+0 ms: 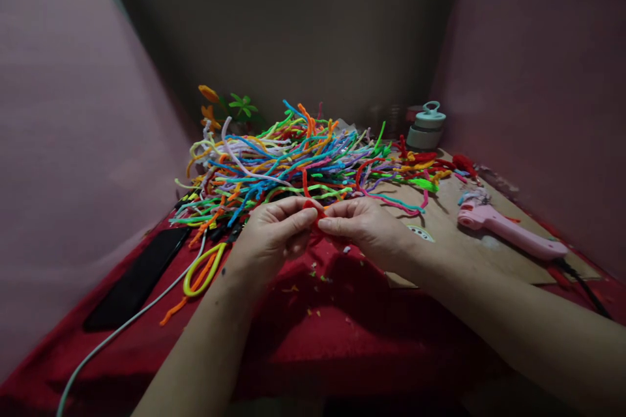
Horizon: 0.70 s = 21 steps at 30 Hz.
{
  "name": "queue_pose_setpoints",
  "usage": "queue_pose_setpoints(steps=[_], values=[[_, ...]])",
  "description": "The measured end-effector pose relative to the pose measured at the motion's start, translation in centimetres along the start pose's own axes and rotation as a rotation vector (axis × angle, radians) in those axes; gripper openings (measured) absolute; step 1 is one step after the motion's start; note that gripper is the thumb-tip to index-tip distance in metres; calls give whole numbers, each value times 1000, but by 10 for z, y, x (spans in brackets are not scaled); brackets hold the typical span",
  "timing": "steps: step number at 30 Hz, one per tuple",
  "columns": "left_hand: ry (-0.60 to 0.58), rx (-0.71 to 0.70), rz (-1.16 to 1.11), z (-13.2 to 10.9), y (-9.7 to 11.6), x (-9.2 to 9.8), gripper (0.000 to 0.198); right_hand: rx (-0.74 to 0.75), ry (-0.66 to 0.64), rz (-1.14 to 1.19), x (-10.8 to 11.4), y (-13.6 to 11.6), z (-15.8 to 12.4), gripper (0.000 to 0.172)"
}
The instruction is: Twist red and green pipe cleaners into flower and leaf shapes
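No text, label, brand, number or sign can be read. A small pale oval mark [420, 232] is seen on the cardboard sheet [513, 264] laid toward the desk's right edge. It is too small and dim for any letters or figures to be made out.

Both hands, left [274, 231] and right [364, 228], pinch a red pipe cleaner [315, 212] before a colourful heap [298, 156].
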<state>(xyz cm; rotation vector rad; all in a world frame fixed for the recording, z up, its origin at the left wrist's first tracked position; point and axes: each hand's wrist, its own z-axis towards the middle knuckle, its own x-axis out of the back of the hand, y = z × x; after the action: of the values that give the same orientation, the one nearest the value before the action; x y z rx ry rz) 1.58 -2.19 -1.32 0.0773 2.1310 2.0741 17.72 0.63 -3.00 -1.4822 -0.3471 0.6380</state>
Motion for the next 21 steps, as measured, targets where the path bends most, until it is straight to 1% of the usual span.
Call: queue_pose_setpoints(steps=[5, 7, 10, 12, 16, 19, 21], values=[[-14, -1, 48, 0, 0, 1, 17, -6, -45, -9, -2, -2, -1, 18], [8, -21, 61, 0, -1, 0, 17, -17, -67, 40, 0, 0, 0, 19], [39, -47, 79, 0, 0, -1, 17, -54, -153, 155, 3, 4, 2, 20], [52, -55, 95, 0, 0, -2, 16, -88, -185, 206, 5, 5, 2, 19], [88, -73, 148, 0, 0, -4, 18, -141, -137, 206, 6, 4, 2, 13], [130, -117, 183, 0, -2, -7, 18, -176, -105, 207, 6, 4, 3, 10], [154, -153, 205, 1, -3, -9, 16, -157, -90, 182, 6, 4, 3, 10]])
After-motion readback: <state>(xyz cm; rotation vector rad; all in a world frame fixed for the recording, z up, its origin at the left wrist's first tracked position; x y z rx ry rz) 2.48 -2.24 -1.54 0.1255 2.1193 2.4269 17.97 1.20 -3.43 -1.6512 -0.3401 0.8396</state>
